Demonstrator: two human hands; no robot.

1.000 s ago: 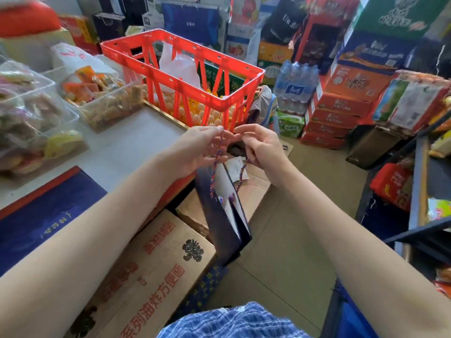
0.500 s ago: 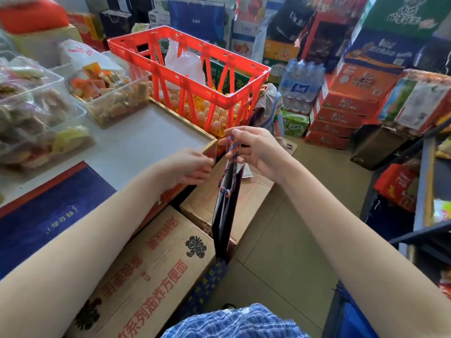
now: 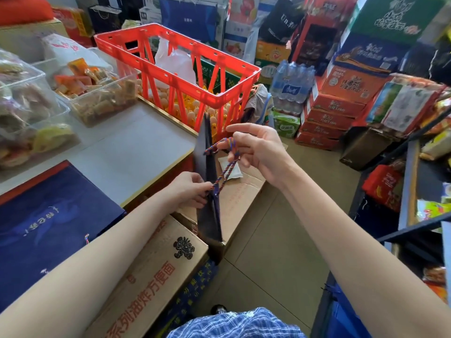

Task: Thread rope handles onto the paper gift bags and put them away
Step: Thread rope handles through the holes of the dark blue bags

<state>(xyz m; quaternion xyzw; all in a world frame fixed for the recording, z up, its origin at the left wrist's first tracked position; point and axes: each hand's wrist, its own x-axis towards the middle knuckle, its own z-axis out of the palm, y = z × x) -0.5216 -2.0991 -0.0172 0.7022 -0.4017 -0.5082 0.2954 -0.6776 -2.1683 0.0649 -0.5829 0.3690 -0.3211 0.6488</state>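
Observation:
A flat, dark navy paper gift bag [image 3: 210,215] hangs edge-on in front of me, over cardboard boxes. My left hand [image 3: 189,190] pinches the bag near its top edge, where the rope enters. A braided blue, red and orange rope handle [image 3: 225,164] loops up from there. My right hand [image 3: 253,148] holds that loop hooked over curled fingers, with the index finger stretched out. More navy gift bags [image 3: 44,223] lie flat on the counter at the left.
A white counter [image 3: 127,152] carries clear snack tubs [image 3: 97,93] and a red crate [image 3: 185,69] over eggs. Cardboard boxes [image 3: 156,272] stand below the hands. Stacked goods and water bottles [image 3: 292,84] fill the back; shelving [image 3: 415,191] lines the right.
My left hand came back to the bag and took its top edge. My right hand rose and loosened, now lifting only the rope loop. The bag has turned edge-on.

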